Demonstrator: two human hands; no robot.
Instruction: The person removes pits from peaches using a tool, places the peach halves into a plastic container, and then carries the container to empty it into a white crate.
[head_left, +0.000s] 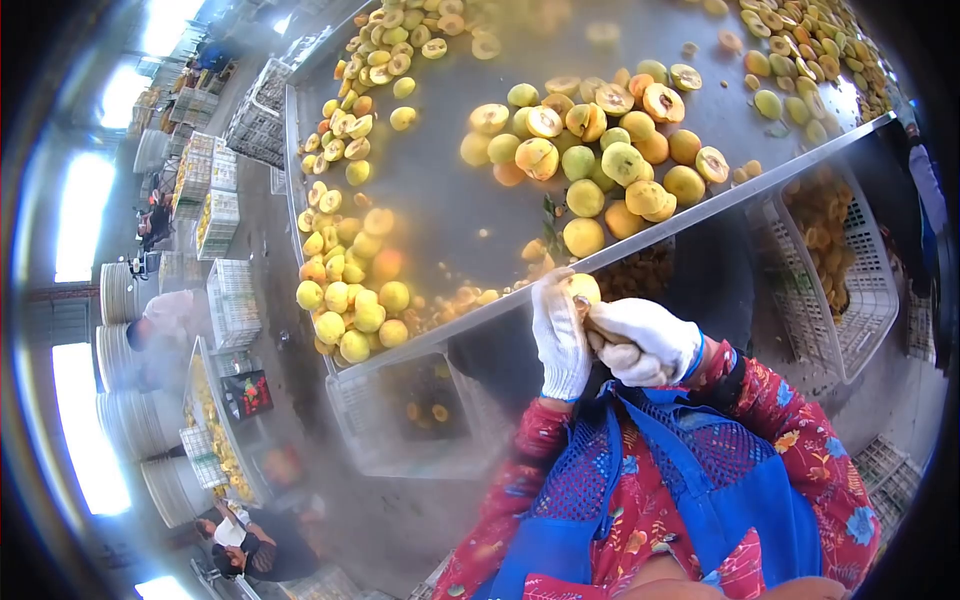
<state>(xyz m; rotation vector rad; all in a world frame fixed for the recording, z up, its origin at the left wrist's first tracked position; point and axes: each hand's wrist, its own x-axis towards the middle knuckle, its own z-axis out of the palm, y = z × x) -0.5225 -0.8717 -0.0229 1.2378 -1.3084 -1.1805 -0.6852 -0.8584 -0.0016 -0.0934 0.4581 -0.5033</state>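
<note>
Both hands wear white gloves and meet at the table's near edge. My left hand is closed around a yellow fruit, which shows between the two hands. Fingers curled, my right hand presses against the fruit's lower side; whether it also grips a tool is hidden. Just beyond them, a pile of yellow and orange fruits, some whole and some halved, lies on the metal table. Another pile of fruits is at the table's left corner.
The table's raised rim runs close to my hands. Below it are a crate of fruit pieces at right and a pale crate at left. Stacked crates, white tubs and several people are farther left.
</note>
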